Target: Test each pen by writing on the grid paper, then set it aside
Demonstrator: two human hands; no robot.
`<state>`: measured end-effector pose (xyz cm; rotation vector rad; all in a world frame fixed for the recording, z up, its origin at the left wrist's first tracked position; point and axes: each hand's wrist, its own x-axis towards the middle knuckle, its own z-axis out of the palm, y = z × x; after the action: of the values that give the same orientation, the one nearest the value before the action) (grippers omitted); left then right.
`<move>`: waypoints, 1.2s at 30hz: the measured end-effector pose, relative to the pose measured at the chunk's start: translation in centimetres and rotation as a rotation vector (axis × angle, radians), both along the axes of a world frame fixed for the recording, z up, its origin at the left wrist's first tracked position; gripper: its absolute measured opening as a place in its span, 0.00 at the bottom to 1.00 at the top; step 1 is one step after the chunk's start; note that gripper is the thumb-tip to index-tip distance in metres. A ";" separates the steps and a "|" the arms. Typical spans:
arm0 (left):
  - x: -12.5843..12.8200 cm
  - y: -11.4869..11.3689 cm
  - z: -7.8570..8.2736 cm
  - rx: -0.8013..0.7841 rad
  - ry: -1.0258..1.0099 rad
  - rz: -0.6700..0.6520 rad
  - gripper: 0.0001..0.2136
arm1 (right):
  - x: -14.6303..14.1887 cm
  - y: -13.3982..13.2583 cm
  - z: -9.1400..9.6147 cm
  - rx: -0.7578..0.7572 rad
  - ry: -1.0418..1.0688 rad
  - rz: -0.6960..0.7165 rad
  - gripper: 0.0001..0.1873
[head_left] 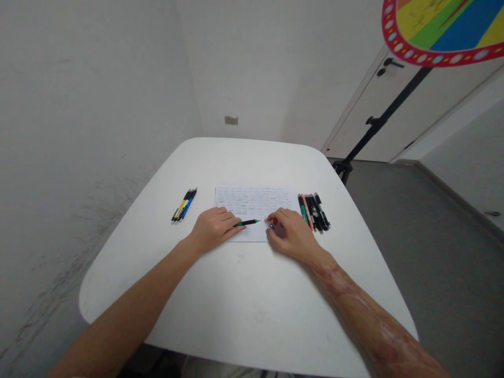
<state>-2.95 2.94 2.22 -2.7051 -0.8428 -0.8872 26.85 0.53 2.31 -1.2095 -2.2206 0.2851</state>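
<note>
Between the thumb and fingers of my left hand [212, 228] is a black and green pen [249, 222], its thin tip pointing right. The pen lies level, just above the lower part of a sheet of paper [255, 195] covered with handwriting. To the right of that tip, my right hand [293, 232] is curled with thumb and fingers close together. A small, partly shiny thing shows at its fingertips, too small and covered to name. A gap separates the two hands.
Several pens [184, 206], yellow, black and blue, lie left of the paper on the white table [244, 299]. Another row of pens [314, 212], mostly black with green and pink ones, lies close by my right hand. A colourful wheel [444, 31] on a black stand rises beyond the table's right side.
</note>
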 end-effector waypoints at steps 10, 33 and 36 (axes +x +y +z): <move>0.0 0.1 -0.1 -0.008 0.012 0.014 0.15 | 0.5 1.1 -1.7 -0.053 0.165 -0.017 0.02; 0.2 0.1 -0.1 -0.022 0.053 -0.035 0.15 | -1.0 0.0 -1.8 -0.145 0.629 0.084 0.07; 0.2 0.2 -0.1 -0.012 0.055 -0.041 0.14 | -1.1 -0.2 -1.7 -0.148 0.640 0.083 0.08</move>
<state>-2.73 3.10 2.10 -2.7535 -0.7868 -0.8148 25.80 0.37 0.62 -0.9262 -1.7078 0.7652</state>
